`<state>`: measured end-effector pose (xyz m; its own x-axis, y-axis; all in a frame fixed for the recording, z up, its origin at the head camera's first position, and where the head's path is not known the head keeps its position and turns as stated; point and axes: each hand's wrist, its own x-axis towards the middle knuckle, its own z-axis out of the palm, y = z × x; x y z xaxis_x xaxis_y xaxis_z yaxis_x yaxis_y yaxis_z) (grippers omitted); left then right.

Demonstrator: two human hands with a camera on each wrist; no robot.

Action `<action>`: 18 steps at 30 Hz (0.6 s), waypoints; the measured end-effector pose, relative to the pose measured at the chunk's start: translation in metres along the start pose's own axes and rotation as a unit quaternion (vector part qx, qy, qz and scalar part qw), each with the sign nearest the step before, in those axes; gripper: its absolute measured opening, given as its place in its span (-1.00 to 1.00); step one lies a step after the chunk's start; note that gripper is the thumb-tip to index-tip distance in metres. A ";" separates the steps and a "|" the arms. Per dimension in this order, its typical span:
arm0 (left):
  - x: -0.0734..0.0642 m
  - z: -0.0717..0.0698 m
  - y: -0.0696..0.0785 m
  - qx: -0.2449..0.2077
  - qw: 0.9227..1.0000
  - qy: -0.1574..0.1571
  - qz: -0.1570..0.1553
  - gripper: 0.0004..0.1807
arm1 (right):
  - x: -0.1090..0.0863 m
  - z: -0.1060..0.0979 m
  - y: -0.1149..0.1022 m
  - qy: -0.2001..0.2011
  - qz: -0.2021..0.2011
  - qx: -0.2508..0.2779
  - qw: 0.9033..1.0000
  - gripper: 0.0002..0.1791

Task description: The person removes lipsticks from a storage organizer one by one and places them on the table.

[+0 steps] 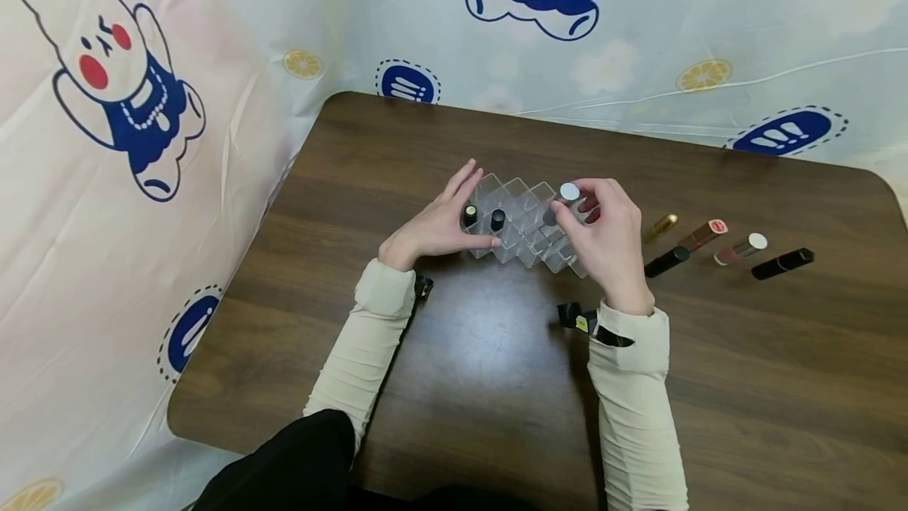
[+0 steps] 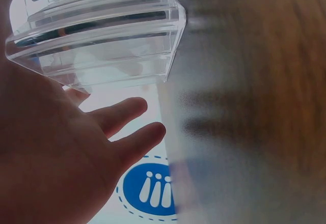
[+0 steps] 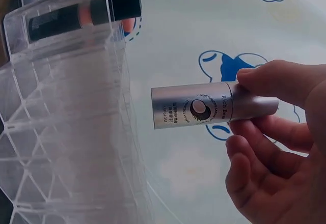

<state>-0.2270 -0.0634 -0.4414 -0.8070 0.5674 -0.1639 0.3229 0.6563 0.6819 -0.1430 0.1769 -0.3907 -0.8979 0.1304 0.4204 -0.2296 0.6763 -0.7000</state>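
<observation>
A clear lipstick organizer (image 1: 521,215) with diamond-shaped compartments stands on the table. My left hand (image 1: 443,223) holds its left end between the thumb at the near side and the fingers at the far side; two fingers stretch out free below it in the left wrist view. Two dark lipstick tubes, one with a pale top (image 1: 470,215) and one black (image 1: 498,220), stand in compartments near that hand. Above the organizer's right part, my right hand (image 1: 606,231) pinches a silver lip gloss tube (image 3: 191,106) by one end, its printed label showing. The tube is apart from the organizer in the right wrist view.
Right of the organizer lie several cosmetic tubes: a gold one (image 1: 660,228), a brown one with a pink end (image 1: 703,235), a black one (image 1: 667,262), a clear one with a white cap (image 1: 741,248) and another black one (image 1: 783,263). A printed curtain (image 1: 603,69) borders the wooden table (image 1: 482,385).
</observation>
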 end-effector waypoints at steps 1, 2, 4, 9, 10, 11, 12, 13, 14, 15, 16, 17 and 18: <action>0.000 0.000 0.000 0.000 1.000 0.000 -0.001 0.27 | 0.000 -0.001 0.001 0.003 0.001 0.003 1.000 -0.71; 0.000 0.000 0.000 -0.001 1.000 0.001 0.000 0.27 | -0.001 -0.002 0.001 0.006 0.001 0.007 1.000 -0.71; 0.000 0.000 -0.001 -0.001 1.000 0.002 0.002 0.28 | -0.001 -0.004 0.002 0.012 0.005 0.013 1.000 -0.71; 0.001 0.001 -0.001 0.003 1.000 0.001 0.001 0.28 | -0.003 -0.009 0.005 0.024 0.008 0.020 0.999 -0.72; 0.001 0.001 -0.001 0.003 1.000 0.002 0.001 0.28 | -0.003 -0.010 0.006 0.025 0.009 0.022 0.999 -0.72; 0.001 0.001 -0.001 0.003 1.000 0.003 0.001 0.28 | -0.004 -0.011 0.006 0.025 0.009 0.023 0.999 -0.72; 0.001 0.001 -0.001 0.001 1.000 0.003 0.000 0.27 | -0.004 -0.012 0.006 0.026 0.010 0.023 0.999 -0.72; 0.000 0.001 -0.001 0.000 1.000 0.004 0.001 0.27 | -0.005 -0.013 0.006 0.026 0.010 0.022 0.999 -0.73; 0.000 0.001 -0.001 0.000 1.000 0.004 0.000 0.28 | -0.005 -0.014 0.007 0.027 0.011 0.021 0.999 -0.73; 0.000 0.001 -0.001 -0.001 1.000 0.004 0.000 0.27 | -0.005 -0.015 0.007 0.028 0.012 0.019 0.999 -0.73; 0.000 0.001 -0.001 -0.002 1.000 0.004 -0.001 0.27 | -0.005 -0.017 0.008 0.028 0.013 0.017 0.999 -0.73; 0.000 0.001 -0.001 -0.002 1.000 0.004 -0.002 0.27 | -0.006 -0.018 0.008 0.029 0.014 0.016 0.999 -0.73; 0.000 0.001 0.000 -0.001 1.000 0.004 -0.003 0.27 | -0.006 -0.019 0.009 0.030 0.016 0.014 0.999 -0.73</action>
<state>-0.2269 -0.0628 -0.4426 -0.8123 0.5600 -0.1628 0.3169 0.6582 0.6829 -0.1325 0.1956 -0.3883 -0.8807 0.1963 0.4310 -0.2118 0.6507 -0.7292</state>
